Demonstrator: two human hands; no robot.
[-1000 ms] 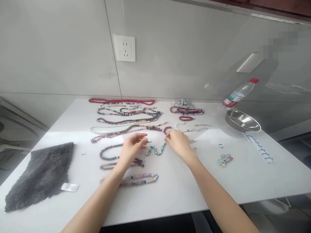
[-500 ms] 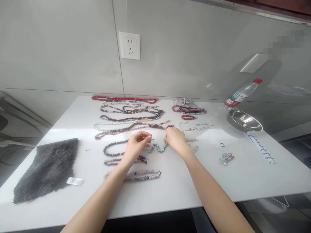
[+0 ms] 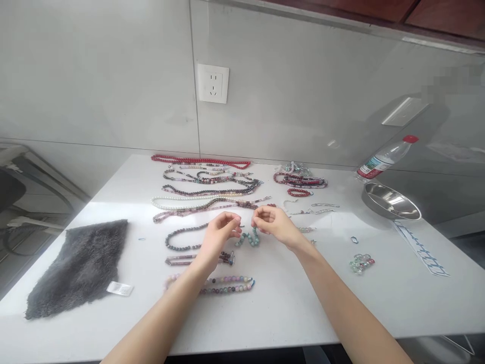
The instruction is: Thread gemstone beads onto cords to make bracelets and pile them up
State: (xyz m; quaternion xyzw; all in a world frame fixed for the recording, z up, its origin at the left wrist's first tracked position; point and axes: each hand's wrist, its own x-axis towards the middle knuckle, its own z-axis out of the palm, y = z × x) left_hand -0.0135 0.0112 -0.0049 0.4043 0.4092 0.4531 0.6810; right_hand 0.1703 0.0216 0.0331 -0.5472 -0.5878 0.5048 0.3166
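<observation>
My left hand (image 3: 220, 235) and my right hand (image 3: 275, 224) are raised a little over the white table (image 3: 288, 298), fingertips pinched and close together. Each pinches an end of a short strand of teal beads (image 3: 250, 237), which hangs between them in a small bunch. Under my left hand lie a dark bead loop (image 3: 182, 237), a brown tube-bead strand (image 3: 197, 259) and a pastel bead strand (image 3: 227, 283).
Several long bead strands (image 3: 208, 191) lie in rows at the back, a red one (image 3: 200, 161) farthest. Red bracelets (image 3: 299, 180), a steel bowl (image 3: 390, 200), a water bottle (image 3: 386, 156), a glass-bead cluster (image 3: 360, 263), a grey fuzzy cloth (image 3: 79, 265) and a wall socket (image 3: 212, 83) are around.
My hands have come closer together and lifted slightly, gathering the teal strand into a bunch between them. The camera has shifted a little.
</observation>
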